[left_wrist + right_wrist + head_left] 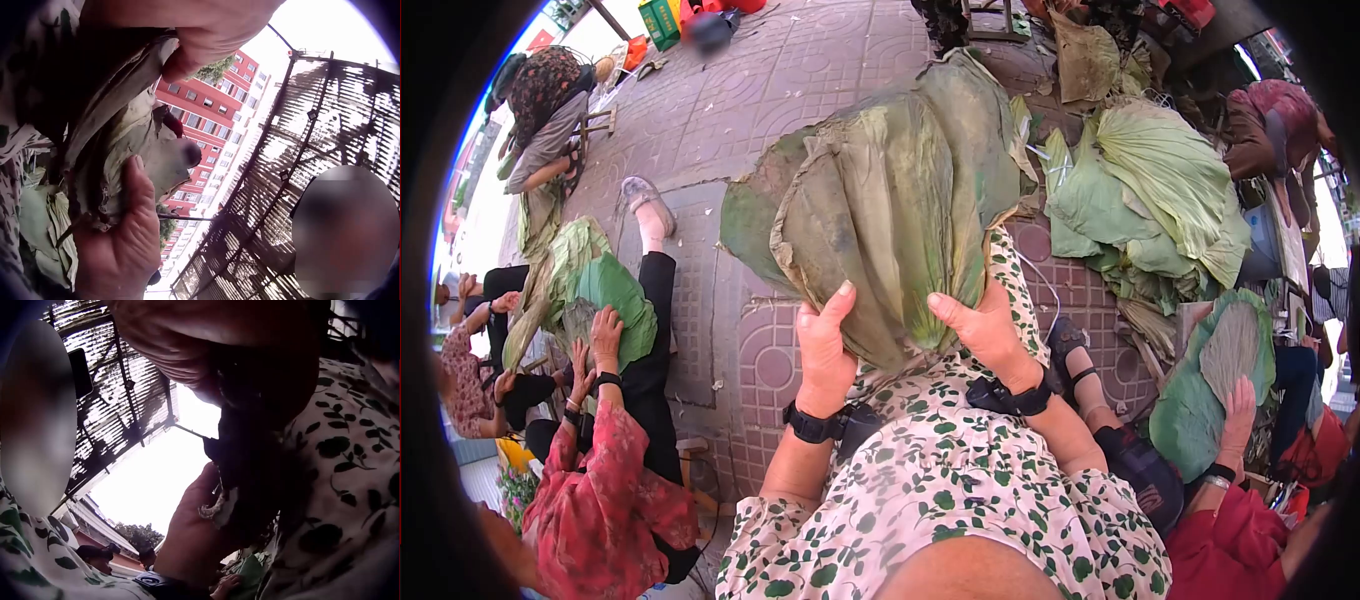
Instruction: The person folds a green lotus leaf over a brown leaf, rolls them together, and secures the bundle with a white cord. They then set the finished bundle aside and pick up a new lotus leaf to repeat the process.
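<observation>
I hold a big folded bundle of dull green lotus leaves (880,210) up over my lap, which is covered by a white leaf-print dress. My left hand (825,340) grips the bundle's lower left edge, thumb on the front. My right hand (978,325) grips the lower right edge in the same way. In the left wrist view, folded leaf layers (134,147) lie pinched between the left hand (194,28) above and the right hand (119,247) below. The right wrist view is dark, with the right hand (206,337) on top and the leaf's frayed edge (215,509) against the left hand (190,540).
Several people sit around me on the patterned paving (730,110). One at the left in red folds a green leaf (605,290). A heap of fresh leaves (1150,190) lies at the right. Another person at the lower right holds a leaf (1215,375). A green crate (660,20) stands far back.
</observation>
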Demonstrator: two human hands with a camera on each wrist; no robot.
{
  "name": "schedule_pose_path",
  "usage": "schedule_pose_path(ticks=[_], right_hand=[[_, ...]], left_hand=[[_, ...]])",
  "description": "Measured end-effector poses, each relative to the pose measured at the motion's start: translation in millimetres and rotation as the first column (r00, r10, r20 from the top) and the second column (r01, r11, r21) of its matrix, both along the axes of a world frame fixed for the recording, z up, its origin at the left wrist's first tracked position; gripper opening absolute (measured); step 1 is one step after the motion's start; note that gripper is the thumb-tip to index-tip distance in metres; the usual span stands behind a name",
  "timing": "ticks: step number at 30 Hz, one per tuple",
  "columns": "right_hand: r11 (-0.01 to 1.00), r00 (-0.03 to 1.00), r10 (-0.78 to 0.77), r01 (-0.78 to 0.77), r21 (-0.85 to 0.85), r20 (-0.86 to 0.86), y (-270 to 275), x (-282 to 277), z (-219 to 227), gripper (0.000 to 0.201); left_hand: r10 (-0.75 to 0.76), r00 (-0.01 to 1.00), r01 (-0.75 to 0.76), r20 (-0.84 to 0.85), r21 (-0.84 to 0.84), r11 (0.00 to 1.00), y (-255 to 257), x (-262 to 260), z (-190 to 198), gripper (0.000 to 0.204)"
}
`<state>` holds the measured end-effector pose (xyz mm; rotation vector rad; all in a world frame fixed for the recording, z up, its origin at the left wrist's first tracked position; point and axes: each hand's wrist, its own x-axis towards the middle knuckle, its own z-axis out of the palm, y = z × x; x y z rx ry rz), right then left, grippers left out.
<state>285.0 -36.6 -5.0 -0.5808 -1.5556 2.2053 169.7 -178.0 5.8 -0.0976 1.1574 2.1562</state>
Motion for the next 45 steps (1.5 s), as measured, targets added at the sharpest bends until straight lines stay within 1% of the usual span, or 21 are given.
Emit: schedule_pose_path(ticks=[1,2,4,6,9,10,11,12,13,15,17,21,25,28,30,32,34,38,40,44,45], right_hand=[[0.985,0.999,-0.001,-0.008,0.175,0.051,-4.2,-0.9,9.8,0.052],[0.985,0.999,-0.002,-0.007,0.173,0.052,-7.4,-0.6,16.8,0.052],[0.88,0.984,0.091,-0.153,0.449,0.155,-12.4,0.1,26.3,0.048],[0.896,0.984,0.085,-0.144,0.419,0.157,-17.4,0.1,15.5,0.043],[0.911,0.996,0.084,-0.084,0.404,0.016,-17.1,-0.6,9.2,0.042],[0.998,0.999,0.027,-0.025,0.066,-0.032,-13.1,-2.9,7.5,0.043],[0.959,0.997,-0.044,0.026,-0.282,-0.058,-8.5,-5.3,5.5,0.044],[0.959,0.997,-0.046,0.029,-0.282,-0.055,-4.1,-7.2,2.8,0.044],[0.92,0.996,-0.036,0.001,-0.392,-0.081,0.2,-9.1,-0.7,0.046],[0.845,0.996,0.009,-0.053,-0.531,-0.084,4.2,-10.4,-8.2,0.048],[0.831,0.991,0.047,-0.109,-0.545,-0.126,2.9,-6.4,0.7,0.049],[0.786,0.97,0.143,-0.232,-0.573,-0.197,3.3,-7.3,5.6,0.053],[0.821,0.976,0.155,-0.215,-0.528,-0.156,6.4,-12.6,4.2,0.053],[0.896,0.988,0.041,-0.102,-0.433,-0.149,9.4,-12.7,0.2,0.049],[0.943,0.984,-0.048,-0.013,-0.334,-0.174,14.6,-8.4,-2.0,0.046],[0.949,0.979,-0.112,0.055,-0.311,-0.17,14.5,-6.6,-9.7,0.047],[0.904,0.992,0.012,-0.063,-0.424,-0.123,13.7,-5.4,-9.5,0.051],[0.942,0.982,-0.065,0.001,-0.336,-0.177,12.7,-10.2,-12.8,0.055],[0.948,0.974,-0.174,0.126,-0.293,-0.143,18.2,-10.4,-18.3,0.055],[0.899,0.965,-0.23,0.161,-0.407,-0.125,33.7,-1.5,-13.3,0.057],[0.92,0.969,-0.224,0.174,-0.351,-0.107,40.5,3.4,-11.1,0.058]], left_hand=[[-0.003,0.994,-0.005,-0.111,-0.066,0.998,2.4,4.0,3.9,0.032],[-0.004,0.994,-0.004,-0.111,-0.068,0.998,3.5,5.2,3.1,0.032],[-0.085,0.959,0.048,-0.269,-0.142,0.989,7.3,5.6,1.1,0.04],[-0.098,0.94,0.052,-0.328,-0.148,0.988,8.5,5.1,-8.5,0.041],[-0.032,0.947,-0.007,-0.318,-0.12,0.993,6.3,1.2,-17.8,0.045],[-0.004,0.986,-0.016,-0.165,-0.12,0.993,4.8,-2.2,-14.0,0.045],[0.002,0.998,-0.005,-0.061,-0.041,0.999,4.2,-5.4,-8.0,0.045],[0.001,0.999,-0.002,0.044,0.037,0.999,4.3,-7.3,-4.1,0.045],[0.029,0.995,-0.033,0.092,0.042,0.999,6.2,-7.8,-3.9,0.045],[0.053,0.995,-0.058,0.086,0.051,0.997,12.1,-6.4,-0.5,0.045],[0.075,0.994,-0.08,0.083,0.058,0.995,14.5,-8.4,3.3,0.045],[-0.018,0.999,0.014,0.05,0.077,0.997,20.4,-11.9,8.8,0.044],[-0.074,0.997,0.072,0.018,0.097,0.993,32.3,-11.7,8.6,0.043],[-0.043,0.996,0.051,-0.083,0.095,0.994,46.6,-8.2,4.8,0.042],[-0.11,0.989,0.122,-0.102,0.125,0.985,51.7,-3.8,0.2,0.04],[-0.093,0.982,0.104,-0.163,0.058,0.993,58.7,2.4,-4.6,0.041],[-0.096,0.968,0.106,-0.234,0.027,0.994,68.8,10.9,-5.1,0.039],[-0.053,0.914,0.04,-0.402,-0.04,0.998,88.5,17.6,-11.4,0.037],[-0.09,0.926,0.099,-0.367,0.007,0.995,99.9,18.3,-11.8,0.038],[-0.164,0.949,0.145,-0.27,-0.09,0.985,109.7,18.3,-11.5,0.037],[-0.233,0.939,0.221,-0.252,-0.078,0.972,111.0,17.5,-12.2,0.037]])
